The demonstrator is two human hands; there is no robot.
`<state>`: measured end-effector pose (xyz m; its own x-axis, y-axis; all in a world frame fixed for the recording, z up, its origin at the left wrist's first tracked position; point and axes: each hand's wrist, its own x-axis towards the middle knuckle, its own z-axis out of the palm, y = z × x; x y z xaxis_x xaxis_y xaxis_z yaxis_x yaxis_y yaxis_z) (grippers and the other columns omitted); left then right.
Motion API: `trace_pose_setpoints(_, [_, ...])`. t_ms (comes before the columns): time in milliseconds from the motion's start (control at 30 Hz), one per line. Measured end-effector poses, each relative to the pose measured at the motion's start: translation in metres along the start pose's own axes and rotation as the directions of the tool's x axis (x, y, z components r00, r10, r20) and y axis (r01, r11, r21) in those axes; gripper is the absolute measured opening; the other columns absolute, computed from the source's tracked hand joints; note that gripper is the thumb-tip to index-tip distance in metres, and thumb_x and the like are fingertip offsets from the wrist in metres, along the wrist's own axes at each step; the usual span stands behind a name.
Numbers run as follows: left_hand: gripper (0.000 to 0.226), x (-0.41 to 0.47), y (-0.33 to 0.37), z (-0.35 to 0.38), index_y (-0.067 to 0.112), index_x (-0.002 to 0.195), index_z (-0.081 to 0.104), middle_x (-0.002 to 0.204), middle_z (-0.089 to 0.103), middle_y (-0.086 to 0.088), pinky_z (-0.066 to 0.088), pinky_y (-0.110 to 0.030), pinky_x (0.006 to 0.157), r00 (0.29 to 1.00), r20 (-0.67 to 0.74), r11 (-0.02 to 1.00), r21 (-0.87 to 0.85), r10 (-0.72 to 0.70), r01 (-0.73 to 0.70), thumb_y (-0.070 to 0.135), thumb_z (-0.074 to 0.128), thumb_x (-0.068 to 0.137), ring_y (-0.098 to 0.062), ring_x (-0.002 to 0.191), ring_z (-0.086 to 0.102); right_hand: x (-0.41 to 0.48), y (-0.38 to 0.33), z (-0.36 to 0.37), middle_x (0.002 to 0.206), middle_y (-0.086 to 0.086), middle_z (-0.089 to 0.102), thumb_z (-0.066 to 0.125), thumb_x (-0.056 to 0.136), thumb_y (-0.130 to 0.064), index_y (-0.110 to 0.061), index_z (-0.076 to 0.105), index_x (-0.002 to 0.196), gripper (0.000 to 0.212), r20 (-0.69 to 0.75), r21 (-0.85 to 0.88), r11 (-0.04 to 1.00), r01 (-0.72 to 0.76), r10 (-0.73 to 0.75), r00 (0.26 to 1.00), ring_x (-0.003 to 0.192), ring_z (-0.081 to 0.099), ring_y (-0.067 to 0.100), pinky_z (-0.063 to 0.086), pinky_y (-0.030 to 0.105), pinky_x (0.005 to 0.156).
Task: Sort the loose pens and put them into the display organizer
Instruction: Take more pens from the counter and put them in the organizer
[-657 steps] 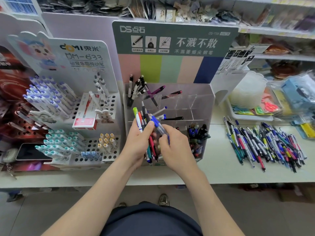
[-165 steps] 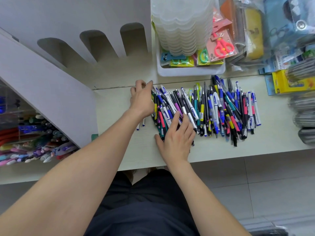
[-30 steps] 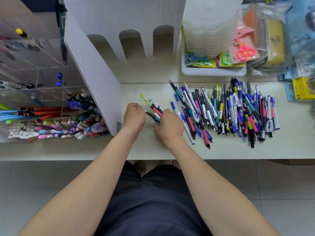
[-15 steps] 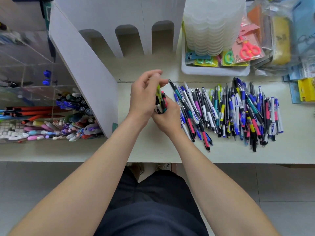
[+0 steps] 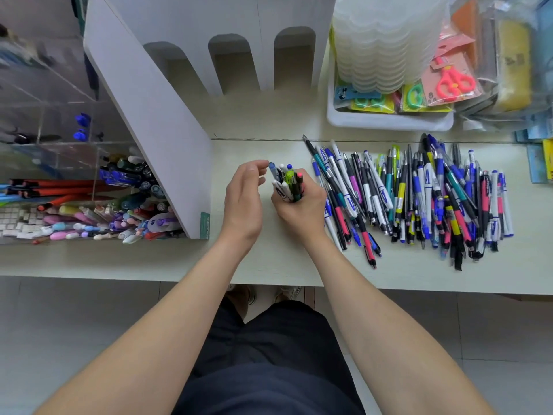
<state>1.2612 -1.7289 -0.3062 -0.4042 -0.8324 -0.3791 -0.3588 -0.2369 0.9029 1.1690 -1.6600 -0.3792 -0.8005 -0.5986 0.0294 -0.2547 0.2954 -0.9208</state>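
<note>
Head view: right hand (image 5: pixel 300 209) fingers clamped round an upright bundle of pens (image 5: pixel 288 187), held over the counter (image 5: pixel 269 259). Left hand (image 5: pixel 244 200) fingers bent, thumb and forefinger pinching a blue-topped pen (image 5: pixel 273 168) in that bundle. Pile of loose pens (image 5: pixel 419 199) lies just right of the hands; clear organizer (image 5: pixel 74 163) stands well to the left.

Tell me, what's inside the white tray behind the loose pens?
A tall stack of clear plastic tubs stands in the white tray, with packets of small scissors beside it. Whatever lies beneath them is covered.
</note>
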Motion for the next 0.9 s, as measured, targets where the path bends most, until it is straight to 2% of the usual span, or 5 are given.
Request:
trace_pose_setpoints(233, [0.055,-0.008,-0.006,0.002,0.026,0.136,0.067,0.140,0.066,0.008,0.042,-0.025,0.105,0.977,0.214,1.000,-0.016,-0.023,0.027,0.035,0.039,0.089,0.001,0.130,0.056,-0.007,0.000,0.002,0.057,-0.015,0.045,0.076,0.078,-0.011,-0.030,0.048,0.083,0.034,0.017,-0.002,1.000,-0.010,0.010,1.000,0.053,0.045,0.007,0.033,0.024,0.056])
trace_pose_setpoints(333, [0.051,-0.009,-0.008,-0.003,0.029,0.134,0.065,0.139,0.065,-0.004,0.045,-0.040,0.110,0.962,0.274,0.999,0.038,-0.010,0.000,0.042,0.057,0.085,-0.013,0.130,0.058,-0.007,-0.013,-0.005,0.063,-0.014,0.053,0.071,0.081,-0.021,-0.020,0.055,0.097,0.023,0.045,0.019,1.000,-0.003,0.003,0.999,0.057,0.050,0.007,0.037,0.031,0.055])
trace_pose_setpoints(633, [0.020,-0.034,0.046,-0.015,0.010,0.099,0.074,0.077,0.066,-0.013,0.041,-0.031,0.055,0.868,0.482,0.980,-0.084,-0.117,0.179,0.028,0.077,0.089,-0.026,0.063,0.060,-0.030,-0.102,-0.064,0.106,0.005,0.073,0.071,0.084,-0.009,-0.050,-0.001,0.159,0.112,0.469,0.167,0.930,-0.328,0.218,0.856,0.066,0.073,0.025,0.061,0.046,0.053])
trace_pose_setpoints(800, [0.019,-0.058,0.063,-0.018,0.009,0.099,0.072,0.072,0.060,-0.015,0.034,-0.033,0.052,0.833,0.500,0.944,-0.083,-0.237,0.318,0.028,0.068,0.101,-0.027,0.053,0.056,-0.038,-0.132,-0.093,0.085,0.012,0.076,0.075,0.087,-0.014,-0.044,-0.015,0.162,0.121,0.566,0.043,0.867,-0.497,0.389,0.727,0.059,0.069,0.023,0.050,0.028,0.049])
trace_pose_setpoints(900, [0.020,-0.070,0.065,-0.017,0.017,0.095,0.071,0.079,0.057,-0.012,0.033,-0.034,0.059,0.826,0.469,0.892,-0.154,-0.313,0.426,0.036,0.072,0.097,-0.025,0.061,0.054,-0.038,-0.142,-0.098,0.125,0.013,0.070,0.079,0.076,-0.022,-0.050,-0.008,0.162,0.126,0.632,0.006,0.812,-0.583,0.449,0.632,0.076,0.073,0.024,0.060,0.037,0.065])
